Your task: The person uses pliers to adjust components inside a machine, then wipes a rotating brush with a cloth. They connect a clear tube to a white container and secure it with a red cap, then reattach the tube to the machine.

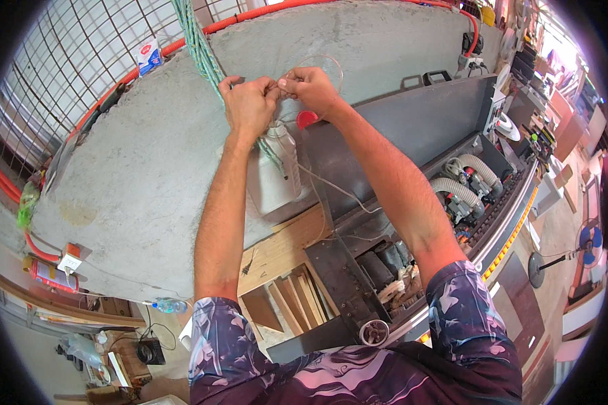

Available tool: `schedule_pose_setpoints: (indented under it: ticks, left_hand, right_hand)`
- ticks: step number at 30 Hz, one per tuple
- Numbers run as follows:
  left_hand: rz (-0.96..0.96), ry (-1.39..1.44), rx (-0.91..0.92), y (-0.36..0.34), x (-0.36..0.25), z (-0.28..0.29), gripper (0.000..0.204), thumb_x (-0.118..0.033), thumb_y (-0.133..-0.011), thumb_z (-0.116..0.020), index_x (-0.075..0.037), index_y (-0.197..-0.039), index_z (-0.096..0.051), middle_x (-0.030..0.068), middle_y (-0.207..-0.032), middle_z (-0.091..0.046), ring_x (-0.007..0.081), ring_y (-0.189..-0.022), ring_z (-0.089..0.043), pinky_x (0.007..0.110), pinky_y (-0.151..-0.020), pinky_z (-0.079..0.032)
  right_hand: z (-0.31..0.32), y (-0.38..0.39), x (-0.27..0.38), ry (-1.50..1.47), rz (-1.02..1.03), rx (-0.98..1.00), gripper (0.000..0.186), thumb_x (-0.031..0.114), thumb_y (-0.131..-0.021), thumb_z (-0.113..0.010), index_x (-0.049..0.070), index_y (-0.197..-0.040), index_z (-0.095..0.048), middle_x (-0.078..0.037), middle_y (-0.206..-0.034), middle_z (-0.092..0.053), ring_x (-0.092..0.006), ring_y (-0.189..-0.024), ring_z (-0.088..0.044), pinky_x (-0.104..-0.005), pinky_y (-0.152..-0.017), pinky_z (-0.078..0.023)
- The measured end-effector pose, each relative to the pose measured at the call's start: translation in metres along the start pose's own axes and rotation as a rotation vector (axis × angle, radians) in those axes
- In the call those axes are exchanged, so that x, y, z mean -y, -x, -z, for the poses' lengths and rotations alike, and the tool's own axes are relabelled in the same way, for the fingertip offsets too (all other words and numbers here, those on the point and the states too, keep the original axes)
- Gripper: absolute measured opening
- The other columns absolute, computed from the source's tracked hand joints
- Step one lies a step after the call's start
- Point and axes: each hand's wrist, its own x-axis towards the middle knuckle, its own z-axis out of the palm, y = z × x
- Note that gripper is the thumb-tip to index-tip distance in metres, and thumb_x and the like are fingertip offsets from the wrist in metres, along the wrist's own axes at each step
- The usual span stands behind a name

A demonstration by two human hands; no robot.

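Both hands are raised in front of the grey wall, their fingertips meeting in a pinch. My left hand (248, 104) is closed, thumb and forefinger at the thin pale cord. On the other side my right hand (311, 89) pinches the same cord (341, 71), which loops out above its knuckles. A green rope (199, 47) comes down from the mesh and passes behind my left hand; its end dangles below. Under the hands hangs a white plastic jug (275, 177), its top partly covered. Beside my right wrist is a red cap or cup (306, 119). The pinched spot itself is too small to make out.
A long dark machine (392, 131) with its lid up stands at the right, hoses (456, 189) and motors inside. Wooden boards (284, 250) lie below the jug. Orange conduit (263, 12) runs along the wall top under wire mesh (67, 67). A fan (590, 239) stands far right.
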Motion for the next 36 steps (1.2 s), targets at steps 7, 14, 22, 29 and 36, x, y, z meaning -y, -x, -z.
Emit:
schedule_pose_setpoints:
  ticks: [7,14,22,29,36]
  left_hand:
    - [0.0,0.035,0.065,-0.003,0.002,0.005,0.024,-0.035,-0.092,-0.072,-0.013,-0.088,-0.079,0.0047,-0.064,-0.07,0.0228,-0.069,-0.066,0.042,-0.103,-0.035]
    - [-0.031,0.031,0.081,-0.002,0.005,0.006,0.022,-0.032,-0.095,-0.069,-0.013,-0.086,-0.078,0.0033,-0.065,-0.071,0.023,-0.07,-0.066,0.043,-0.103,-0.034]
    - [-0.057,-0.017,0.108,-0.003,0.009,0.003,0.023,-0.028,-0.099,-0.062,-0.013,-0.089,-0.077,0.0013,-0.068,-0.072,0.0239,-0.072,-0.068,0.044,-0.103,-0.033]
    - [-0.011,-0.04,0.111,-0.002,0.001,0.004,0.022,-0.033,-0.094,-0.07,-0.011,-0.098,-0.075,0.0024,-0.075,-0.074,0.0223,-0.076,-0.07,0.043,-0.106,-0.032]
    - [0.045,-0.044,0.061,-0.002,0.001,-0.001,0.026,-0.035,-0.086,-0.079,-0.012,-0.096,-0.075,0.0037,-0.077,-0.074,0.0216,-0.078,-0.07,0.042,-0.105,-0.034]
  right_hand:
    - [0.004,0.006,0.01,-0.128,0.032,0.076,0.018,0.009,-0.095,-0.067,-0.005,-0.103,-0.075,-0.007,-0.092,-0.074,-0.0142,-0.082,-0.065,-0.0314,-0.078,-0.054]
    - [0.003,0.005,0.012,-0.143,0.008,0.149,0.023,0.013,-0.1,-0.064,-0.005,-0.112,-0.072,-0.003,-0.096,-0.07,-0.009,-0.083,-0.057,-0.0251,-0.078,-0.048]
    - [0.005,0.003,0.006,-0.214,-0.01,0.15,0.023,0.015,-0.1,-0.064,-0.006,-0.108,-0.072,-0.004,-0.093,-0.07,-0.0097,-0.081,-0.058,-0.0258,-0.075,-0.048]
    - [0.009,0.003,0.006,-0.246,-0.051,0.1,0.026,0.02,-0.099,-0.068,-0.004,-0.107,-0.072,-0.006,-0.097,-0.072,-0.012,-0.085,-0.063,-0.0283,-0.078,-0.05]
    - [0.009,0.004,0.009,-0.209,-0.082,0.069,0.032,0.024,-0.093,-0.074,-0.004,-0.108,-0.074,-0.007,-0.094,-0.073,-0.0142,-0.083,-0.066,-0.0296,-0.077,-0.052]
